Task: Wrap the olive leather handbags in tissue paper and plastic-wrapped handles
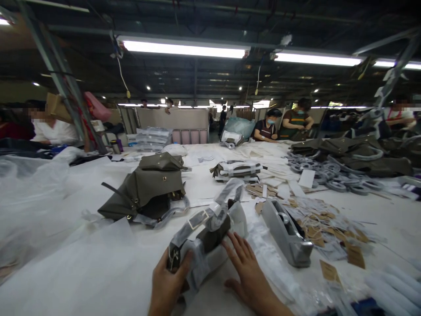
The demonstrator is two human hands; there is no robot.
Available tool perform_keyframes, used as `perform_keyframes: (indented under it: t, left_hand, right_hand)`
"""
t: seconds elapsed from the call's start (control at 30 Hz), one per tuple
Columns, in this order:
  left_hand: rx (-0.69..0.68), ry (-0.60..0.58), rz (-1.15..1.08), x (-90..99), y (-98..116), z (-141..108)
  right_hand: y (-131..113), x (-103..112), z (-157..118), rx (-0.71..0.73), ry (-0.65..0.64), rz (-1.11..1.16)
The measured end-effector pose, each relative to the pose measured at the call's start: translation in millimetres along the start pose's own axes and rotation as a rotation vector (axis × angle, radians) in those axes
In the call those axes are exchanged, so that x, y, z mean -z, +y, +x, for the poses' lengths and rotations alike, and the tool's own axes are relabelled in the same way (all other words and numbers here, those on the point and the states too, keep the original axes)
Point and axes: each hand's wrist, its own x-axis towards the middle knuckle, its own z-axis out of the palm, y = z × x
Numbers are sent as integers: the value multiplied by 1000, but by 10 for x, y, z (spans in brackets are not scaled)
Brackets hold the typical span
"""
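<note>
My left hand [171,281] is wrapped round the near left end of an olive handbag strap bundle [213,235], thumb on top. Clear and white plastic wrapping covers much of this bundle, and a rectangular metal buckle [198,220] shows through on its upper side. My right hand [245,263] lies at the bundle's right side with fingers stretched and spread, fingertips touching the wrapping. Just right of it stands a grey tape dispenser [286,237]. Beyond my left hand, an olive handbag [148,188] slumps on the white table [82,263].
Wrapped bundles [238,170] lie farther back. At right are tape rolls [338,175], brown tags [315,232] and a heap of olive bags [362,151]. Clear plastic [39,184] spreads at left. Co-workers [297,118] work across the table; a metal post [62,83] rises at left.
</note>
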Motion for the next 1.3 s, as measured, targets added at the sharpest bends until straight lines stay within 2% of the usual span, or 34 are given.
perform_keyframes:
  t: [0.07, 0.13, 0.23, 0.33, 0.43, 0.5, 0.53, 0.57, 0.63, 0.7, 0.77, 0.83, 0.9, 0.93, 1.0, 1.07, 1.17, 1.23, 1.3]
  left_hand:
    - [122, -2, -127, -4, 20, 140]
    - [251, -33, -303, -24, 72, 272]
    - [346, -114, -503, -117, 271, 446]
    - [261, -172, -615, -313, 682, 688]
    - [159, -240, -711, -603, 1277, 1082]
    - [38, -374, -778, -798, 1691, 1398]
    - [-29, -494, -816, -879, 1869, 1553]
    - [-94, -603, -847, -946, 2012, 1698]
    - [-177, -708, -902, -1033, 2148, 1929]
    - [-202, -720, -910, -1067, 2050, 2065]
    - [-188, -712, -829, -1066, 1750, 2105]
    - [-148, -715, -673, -1039, 1354, 2079]
    - [-146, -681, -506, -977, 993, 2036]
    - [-188, -654, -378, -927, 860, 2026]
    - [-303, -555, -140, -778, 714, 2063]
    - [-398, -421, 18, -564, 719, 2209]
    - [-494, -205, 141, -188, 900, 2658]
    - [-563, -78, 237, 30, 1065, 3067]
    - [-604, -25, 345, 170, 1235, 3499]
  right_hand:
    - [10, -80, 48, 93, 35, -103]
    - [28, -102, 168, 176, 138, -152]
    - [99, -9, 457, 262, 321, -201]
    - [247, 250, 882, 336, 407, -277]
    - [511, 630, 1432, 358, 434, -408]
    - [760, 914, 1840, 361, 537, -487]
    - [902, 1056, 2045, 366, 591, -512]
    - [1051, 1191, 2245, 350, 621, -537]
    - [1357, 1412, 2612, 309, 672, -586]
    - [1660, 1515, 2910, 212, 627, -635]
    - [1959, 1456, 3117, 101, 530, -662]
    - [2255, 1244, 3237, -20, 377, -658]
    - [2543, 959, 3294, -160, 141, -621]
    - [2677, 824, 3312, -230, 3, -593]
    - [2906, 631, 3348, -299, -86, -562]
    - [3059, 572, 3397, -308, -104, -541]
    - [3090, 660, 3441, -272, -125, -517]
    - [2960, 742, 3379, -207, -56, -492]
    - [2722, 798, 3199, -94, 35, -415]
